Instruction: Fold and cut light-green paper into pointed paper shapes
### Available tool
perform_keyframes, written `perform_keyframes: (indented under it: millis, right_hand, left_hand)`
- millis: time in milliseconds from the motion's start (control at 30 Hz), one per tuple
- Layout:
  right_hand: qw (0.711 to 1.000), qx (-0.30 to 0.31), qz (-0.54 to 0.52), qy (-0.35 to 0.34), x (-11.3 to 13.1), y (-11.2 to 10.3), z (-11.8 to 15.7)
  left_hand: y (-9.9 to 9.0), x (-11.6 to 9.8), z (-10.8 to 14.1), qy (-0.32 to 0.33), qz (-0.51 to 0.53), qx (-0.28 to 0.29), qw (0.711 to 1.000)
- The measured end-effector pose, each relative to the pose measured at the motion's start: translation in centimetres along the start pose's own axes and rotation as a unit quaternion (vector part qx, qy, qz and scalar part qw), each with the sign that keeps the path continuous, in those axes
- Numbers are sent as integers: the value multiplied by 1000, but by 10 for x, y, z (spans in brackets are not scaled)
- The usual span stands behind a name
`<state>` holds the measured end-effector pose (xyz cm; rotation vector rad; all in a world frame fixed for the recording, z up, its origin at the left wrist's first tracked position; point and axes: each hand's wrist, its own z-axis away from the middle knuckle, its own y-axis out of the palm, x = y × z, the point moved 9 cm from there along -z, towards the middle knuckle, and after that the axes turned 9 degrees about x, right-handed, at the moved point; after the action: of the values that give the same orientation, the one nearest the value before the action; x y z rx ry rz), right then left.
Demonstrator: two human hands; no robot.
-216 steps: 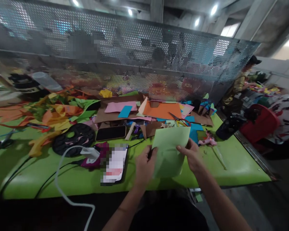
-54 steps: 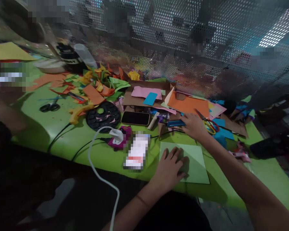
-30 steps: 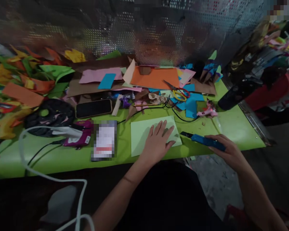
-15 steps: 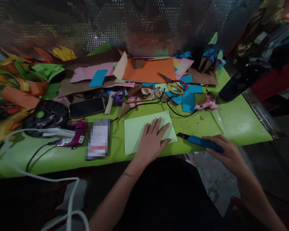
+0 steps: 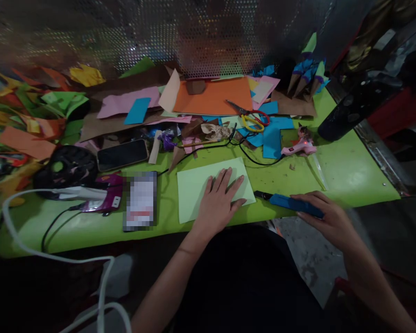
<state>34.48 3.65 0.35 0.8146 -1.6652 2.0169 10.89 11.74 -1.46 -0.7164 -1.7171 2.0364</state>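
Note:
A pale green sheet of paper (image 5: 190, 189) lies near the front edge of the green table (image 5: 353, 180). My left hand (image 5: 219, 199) rests flat on it with the fingers spread, holding nothing. Just right of the sheet is a blue utility knife (image 5: 291, 204), its dark tip pointing left at the paper's right corner. My right hand (image 5: 327, 215) grips the knife's rear end at the table's front edge, thumb below and fingers on top.
Behind the sheet lie scissors (image 5: 251, 118), orange paper (image 5: 213, 97) and paper scraps. A pink glue gun (image 5: 300, 147) and a dark bottle (image 5: 346, 113) are at right. Two phones, a purple power strip (image 5: 106, 199) and a white cable (image 5: 55, 255) are at left.
The view has shifted slightly. Both hands, the sheet and the knife keep nearly the same positions.

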Motion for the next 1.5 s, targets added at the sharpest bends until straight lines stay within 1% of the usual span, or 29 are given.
perform_keyframes:
  millis: [233,567,800,967,1133,1233,1367,1433,1500]
  right_hand:
    - [999,44,0,-13,2,4,4]
    - [999,51,-2,-6,-1,11,9]
    - [999,38,-14,-5,10,19,10]
    - [1000,28,2,0,17,22,12]
    - [999,33,14,-11,32,35,10]
    - [999,25,23,-9,37,40,11]
    - [1000,16,21,3,36,42,14]
    - [1000,12,18,7,35,42,15]
    - [1000,12,18,10,33,42,15]
  left_hand:
    - [0,0,1,-1,-6,-4,1000]
    - [2,-1,1,-5,-9,-6,1000]
    - [1,-2,1,-6,-3,4,1000]
    - [0,-2,1,-6,-2,-6,1000]
    - [1,-3,2,-9,1,-7,1000]
    - [2,-3,1,-7,10,-6,1000]
    - [-3,4,1,-1,52,13,999]
    - [-8,12,3,10,74,22,997]
    - [-15,21,8,14,68,18,997]
